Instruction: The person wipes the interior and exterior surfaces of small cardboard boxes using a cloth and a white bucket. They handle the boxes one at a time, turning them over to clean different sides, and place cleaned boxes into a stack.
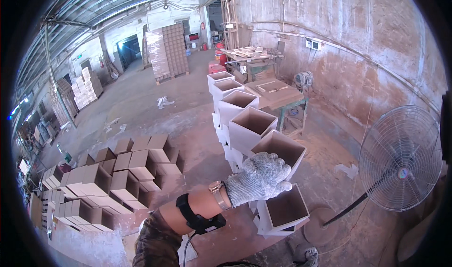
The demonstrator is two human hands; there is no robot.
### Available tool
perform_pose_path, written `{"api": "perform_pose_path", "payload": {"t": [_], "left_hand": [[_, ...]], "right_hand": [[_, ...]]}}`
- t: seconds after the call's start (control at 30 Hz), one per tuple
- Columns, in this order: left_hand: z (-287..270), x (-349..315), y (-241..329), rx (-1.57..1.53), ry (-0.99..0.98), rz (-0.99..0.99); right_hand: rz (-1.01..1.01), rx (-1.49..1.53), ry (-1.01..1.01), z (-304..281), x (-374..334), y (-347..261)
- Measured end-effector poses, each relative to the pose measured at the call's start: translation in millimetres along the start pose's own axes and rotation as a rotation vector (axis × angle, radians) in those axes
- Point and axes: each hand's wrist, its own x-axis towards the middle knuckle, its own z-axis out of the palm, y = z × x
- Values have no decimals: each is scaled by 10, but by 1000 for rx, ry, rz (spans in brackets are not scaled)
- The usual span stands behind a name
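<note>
My left hand [261,177], in a grey knitted glove, reaches in from the lower left with its fingers curled. It overlaps the near side of an open-topped box [287,147], pale outside and brown inside; whether it grips the rim or anything else is hidden. Just nearer stands another such box [287,208], tilted in view. Beyond, a row of similar boxes [253,123] on stacks runs away from me. At the lower edge, a small grey patch looks like my gloved right hand [310,256]; its fingers cannot be made out.
A large floor fan [400,158] stands at the right on a round base [322,224]. Several brown open boxes [127,172] lie stacked on their sides at the left. Behind the row is a green-legged worktable [273,93]. A wrapped pallet stack [169,52] stands far back.
</note>
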Motion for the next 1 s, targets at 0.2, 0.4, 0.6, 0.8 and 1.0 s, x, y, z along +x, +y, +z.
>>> {"api": "perform_pose_path", "payload": {"t": [0.2, 0.4, 0.6, 0.8, 1.0], "left_hand": [[75, 43, 49, 43, -54, -43], [-59, 92, 57, -4, -92, -71], [-379, -227, 68, -78, 290, -187], [-485, -1471, 180, -64, 166, -445], [-557, -3047, 555, 16, -56, -594]], "right_hand": [[30, 25, -31, 85, 22, -6], [23, 91, -127, -178, 216, 248], [66, 28, -139, 19, 30, 1], [199, -50, -201, -92, -21, 127], [398, 14, -320, 35, -290, 420]]}}
